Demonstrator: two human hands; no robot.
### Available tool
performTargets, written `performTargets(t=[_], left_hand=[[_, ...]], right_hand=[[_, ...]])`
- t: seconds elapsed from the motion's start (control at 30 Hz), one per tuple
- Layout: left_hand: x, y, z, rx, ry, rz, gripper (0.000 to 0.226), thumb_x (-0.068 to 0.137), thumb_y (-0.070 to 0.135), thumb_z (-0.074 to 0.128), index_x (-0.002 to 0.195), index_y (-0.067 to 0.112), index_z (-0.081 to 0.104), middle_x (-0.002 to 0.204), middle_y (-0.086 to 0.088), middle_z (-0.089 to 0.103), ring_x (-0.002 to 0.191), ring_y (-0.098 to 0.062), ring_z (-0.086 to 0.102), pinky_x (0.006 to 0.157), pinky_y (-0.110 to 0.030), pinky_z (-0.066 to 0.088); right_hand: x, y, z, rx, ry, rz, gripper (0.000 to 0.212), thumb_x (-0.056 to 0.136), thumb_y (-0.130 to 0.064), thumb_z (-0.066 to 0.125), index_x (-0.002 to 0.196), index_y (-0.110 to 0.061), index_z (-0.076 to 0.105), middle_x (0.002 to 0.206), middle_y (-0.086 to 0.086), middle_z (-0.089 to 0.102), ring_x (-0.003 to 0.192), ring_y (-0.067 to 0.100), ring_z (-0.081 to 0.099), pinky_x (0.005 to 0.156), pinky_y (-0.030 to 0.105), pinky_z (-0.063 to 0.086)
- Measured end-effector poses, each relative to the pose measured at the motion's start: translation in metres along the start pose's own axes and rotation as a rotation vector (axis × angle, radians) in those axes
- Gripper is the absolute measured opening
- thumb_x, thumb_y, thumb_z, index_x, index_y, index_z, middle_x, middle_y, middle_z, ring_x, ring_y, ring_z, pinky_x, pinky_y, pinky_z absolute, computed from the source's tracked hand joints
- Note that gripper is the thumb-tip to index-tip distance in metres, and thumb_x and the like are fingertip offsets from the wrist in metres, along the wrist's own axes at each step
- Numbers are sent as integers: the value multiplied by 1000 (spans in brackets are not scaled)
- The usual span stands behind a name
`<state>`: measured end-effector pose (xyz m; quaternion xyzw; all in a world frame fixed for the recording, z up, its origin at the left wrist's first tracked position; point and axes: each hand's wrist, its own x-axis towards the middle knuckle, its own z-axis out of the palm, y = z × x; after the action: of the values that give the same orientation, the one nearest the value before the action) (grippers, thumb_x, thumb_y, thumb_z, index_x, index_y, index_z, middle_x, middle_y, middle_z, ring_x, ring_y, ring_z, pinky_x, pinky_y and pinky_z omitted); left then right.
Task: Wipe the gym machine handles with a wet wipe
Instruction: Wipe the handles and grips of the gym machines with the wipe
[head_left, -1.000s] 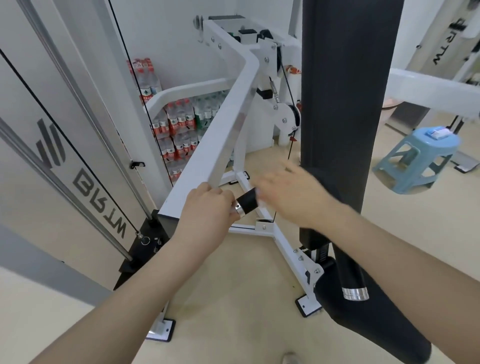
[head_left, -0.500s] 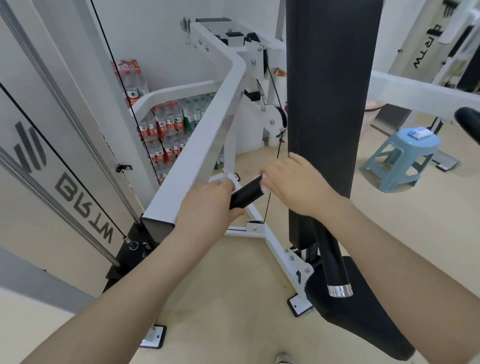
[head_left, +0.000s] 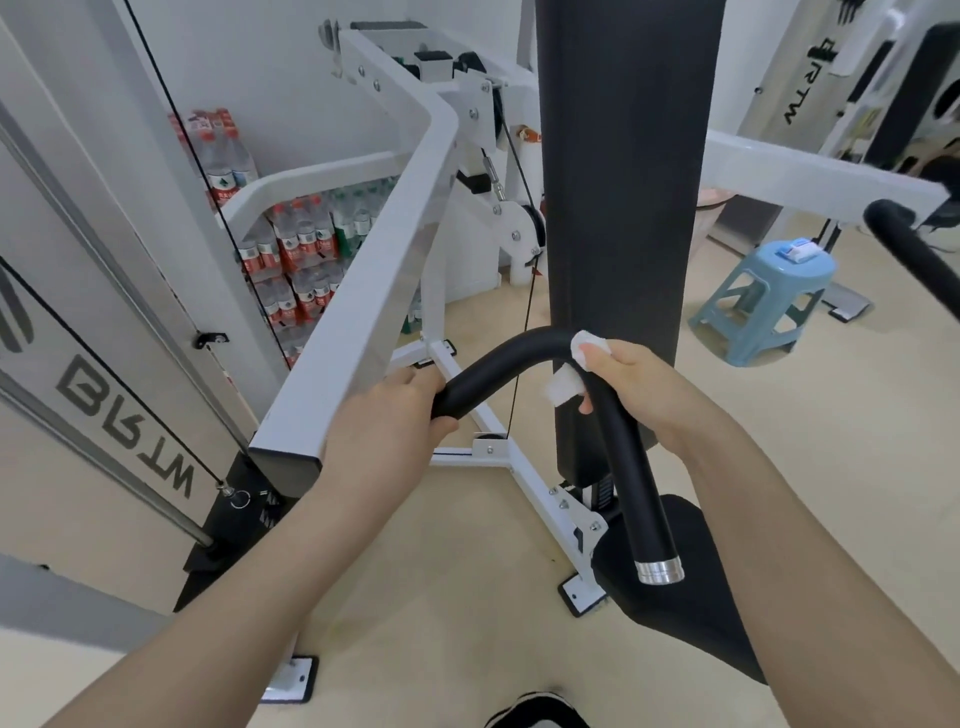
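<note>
A black bent handle (head_left: 498, 364) of the white gym machine arcs across the middle and ends in a silver cap at the lower right. My left hand (head_left: 384, 421) grips its left end, beside the white arm (head_left: 374, 270). At the bend, my right hand (head_left: 639, 389) is wrapped round the handle and holds a white wet wipe (head_left: 576, 364) against it. The wipe shows above and below my fingers. A second black handle (head_left: 914, 254) pokes in at the right edge.
The black back pad (head_left: 618, 208) stands upright just behind the handle, with the black seat (head_left: 691, 597) below it. A blue plastic stool (head_left: 769, 296) carrying a wipe pack stands at the right. Packs of water bottles (head_left: 296, 249) are stacked by the wall. Cables and a weight stack frame (head_left: 104, 338) stand left.
My right hand has slid with the wipe along the handle from near my left hand to the bend. More of the black handle now shows between the hands.
</note>
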<state>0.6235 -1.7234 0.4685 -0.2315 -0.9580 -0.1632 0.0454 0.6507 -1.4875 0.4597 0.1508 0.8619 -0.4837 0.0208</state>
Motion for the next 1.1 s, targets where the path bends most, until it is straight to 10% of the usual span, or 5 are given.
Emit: performTargets(t=[0.47,0.87,1.1], left_hand=[[-8,5,10,29,78,-29,32,91,33,53,118,15,55,107,-5,60,85,-29,60,65,-37,45],[-15,25,25,47,215,-190,28,90,23,57,115,12,58,99,-10,62,80,-35,59,68,-41,47],[-24,36,41,118,297,-262,39,93,10,47,132,11,47,124,-13,58,96,-40,57,85,-42,35]], right_hand=[[-14,11,0,90,156,-32,41,98,-35,36,95,-4,63,84,12,65,74,18,56,63,27,41],[-77,47,5,452,-171,226,33,98,-39,36,92,-22,64,98,6,72,91,20,68,81,32,53],[-110,59,13,27,-132,39,28,97,-28,30,80,-21,50,77,3,48,74,16,48,71,39,45]])
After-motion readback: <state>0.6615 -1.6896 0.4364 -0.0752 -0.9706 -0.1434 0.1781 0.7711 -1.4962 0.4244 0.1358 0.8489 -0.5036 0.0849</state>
